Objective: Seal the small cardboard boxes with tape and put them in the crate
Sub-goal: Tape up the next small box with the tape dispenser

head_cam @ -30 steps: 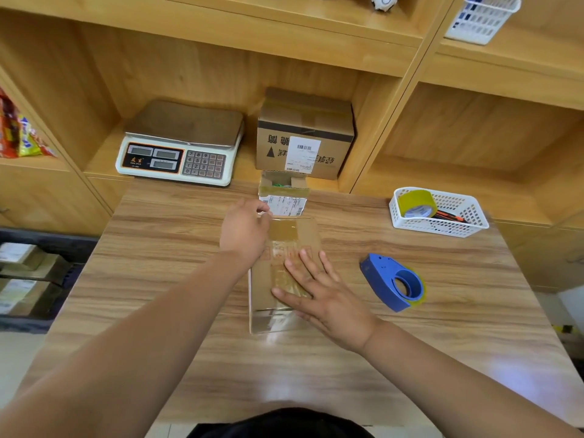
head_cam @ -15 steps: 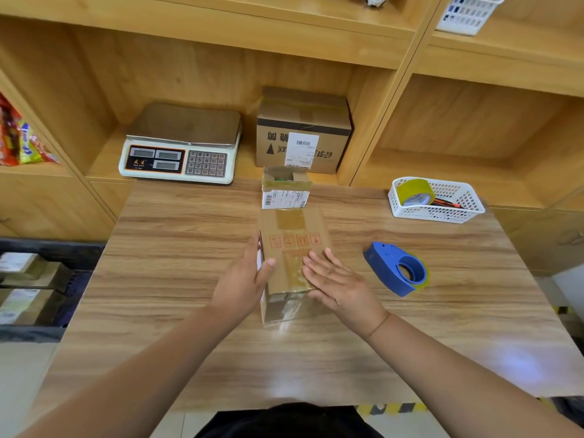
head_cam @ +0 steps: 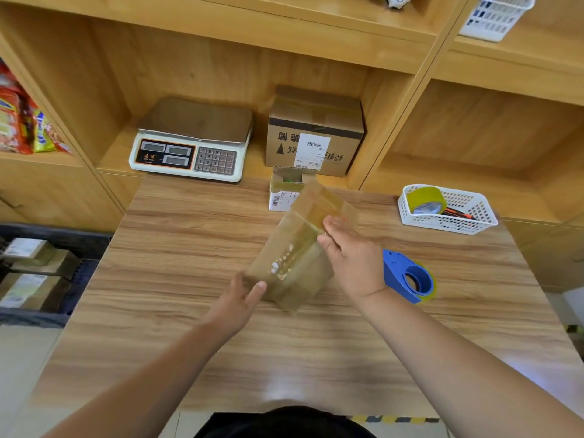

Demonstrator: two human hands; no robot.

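Holding the small box (head_cam: 294, 248) tilted just left of the blue tape dispenser (head_cam: 407, 276), the left hand (head_cam: 240, 301) grips its near end and the right hand (head_cam: 350, 260) its side, fingers (head_cam: 336, 227) curled round it. Its red marks are blurry.

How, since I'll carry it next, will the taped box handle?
The taped box is probably light: left hand and right hand hold it tilted with just fingers. Its glossy tape may feel slippery; flat faces look stiff.
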